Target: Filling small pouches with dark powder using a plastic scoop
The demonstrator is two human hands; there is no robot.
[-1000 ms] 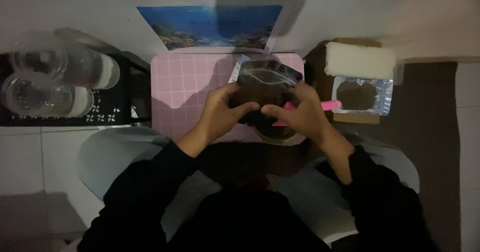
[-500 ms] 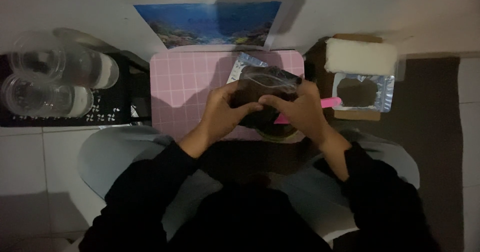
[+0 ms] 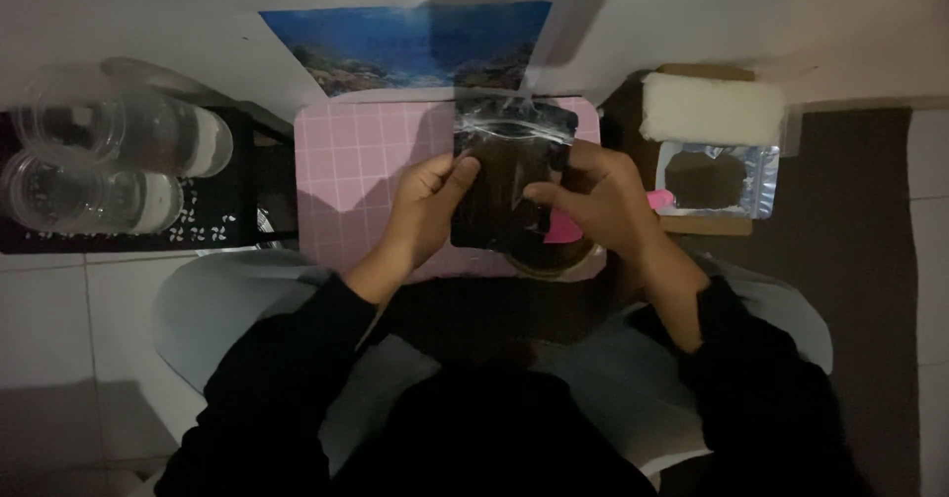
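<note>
Both hands, left hand (image 3: pixel 427 201) and right hand (image 3: pixel 593 196), have fingers gripping a dark bag (image 3: pixel 504 186) over the pink mat (image 3: pixel 346 161).

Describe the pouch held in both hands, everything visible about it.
The pouch is a flat, roughly rectangular bag of clear glossy plastic, dark inside with brownish-black contents. Its top edge, a paler transparent strip that catches the light, points away from the person. It is held lifted over the pink gridded mat, above a round bowl partly hidden beneath it. The left hand grips its left edge, thumb on the front; the right hand grips the right side. Whether the top is sealed cannot be told.
</note>
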